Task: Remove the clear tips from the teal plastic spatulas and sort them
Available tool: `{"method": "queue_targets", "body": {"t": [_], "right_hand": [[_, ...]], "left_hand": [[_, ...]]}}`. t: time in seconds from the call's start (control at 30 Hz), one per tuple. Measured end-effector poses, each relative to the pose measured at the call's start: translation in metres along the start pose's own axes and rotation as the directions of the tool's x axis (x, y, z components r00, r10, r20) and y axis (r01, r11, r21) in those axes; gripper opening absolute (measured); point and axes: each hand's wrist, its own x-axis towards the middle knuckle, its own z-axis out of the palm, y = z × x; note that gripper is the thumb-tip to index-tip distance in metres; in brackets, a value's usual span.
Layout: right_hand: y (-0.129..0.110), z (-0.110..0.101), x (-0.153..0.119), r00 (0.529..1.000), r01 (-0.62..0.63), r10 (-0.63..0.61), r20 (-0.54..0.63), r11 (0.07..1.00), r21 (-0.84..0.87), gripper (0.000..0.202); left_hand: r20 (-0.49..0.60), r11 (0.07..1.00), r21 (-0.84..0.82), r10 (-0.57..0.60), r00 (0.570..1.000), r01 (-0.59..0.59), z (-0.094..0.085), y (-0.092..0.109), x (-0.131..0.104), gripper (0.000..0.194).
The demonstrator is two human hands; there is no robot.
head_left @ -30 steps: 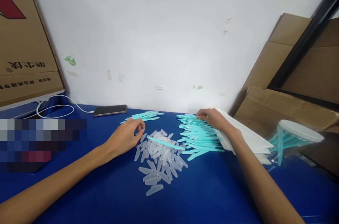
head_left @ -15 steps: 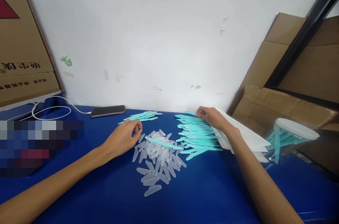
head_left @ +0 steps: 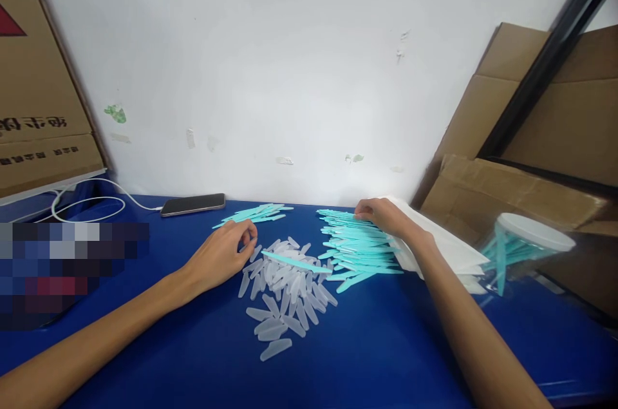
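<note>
Several turquoise sticks [head_left: 362,248] lie in a stack right of centre. My right hand [head_left: 379,214] rests at the back of that stack, its fingertips pressed down on the sticks; whether it grips one is hidden. My left hand [head_left: 226,251] is curled, thumb near the index finger, between a smaller turquoise pile [head_left: 261,212] and the heap of frosted translucent caps [head_left: 290,280]. Nothing shows clearly in its fingers. One turquoise stick [head_left: 295,261] lies across the top of the cap heap.
A phone [head_left: 193,204] with a white cable lies at the back left. White sheets [head_left: 441,245] sit beside my right forearm. A clear tub of turquoise sticks [head_left: 519,248] lies at the right. Cardboard boxes [head_left: 512,187] stand at both sides.
My right fingers have come down onto the back of the turquoise stack, where one stick lay apart before. The whole view has shifted slightly. My left hand keeps its pose.
</note>
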Motion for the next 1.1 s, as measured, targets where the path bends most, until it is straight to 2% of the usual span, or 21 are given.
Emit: {"method": "queue_targets", "body": {"t": [0.13,0.37,0.53,0.77,1.1], "right_hand": [[0.001,0.004,0.001,0.998,0.021,-0.022,0.060,1.000,0.011,0.016],[-0.002,0.007,0.000,0.999,0.038,-0.038,0.035,0.999,-0.008,0.021],[0.005,0.018,0.002,0.998,0.031,-0.030,0.056,0.999,-0.015,0.019],[0.010,0.027,0.006,1.000,0.017,-0.016,0.018,0.999,-0.046,0.011],[0.006,0.021,0.005,0.999,0.034,-0.037,-0.033,0.996,-0.084,0.013]], "left_hand": [[0.016,1.000,-0.001,-0.011,1.000,0.011,0.000,0.000,0.000,0.015],[0.028,1.000,0.008,-0.012,1.000,0.012,0.000,0.000,0.000,0.016],[0.039,1.000,-0.004,-0.017,0.999,0.018,0.000,0.001,0.000,0.017],[0.064,0.999,0.002,-0.046,0.997,0.046,0.000,0.001,0.001,0.017],[0.059,0.999,-0.004,-0.041,0.997,0.042,0.000,0.000,0.001,0.018]]}}
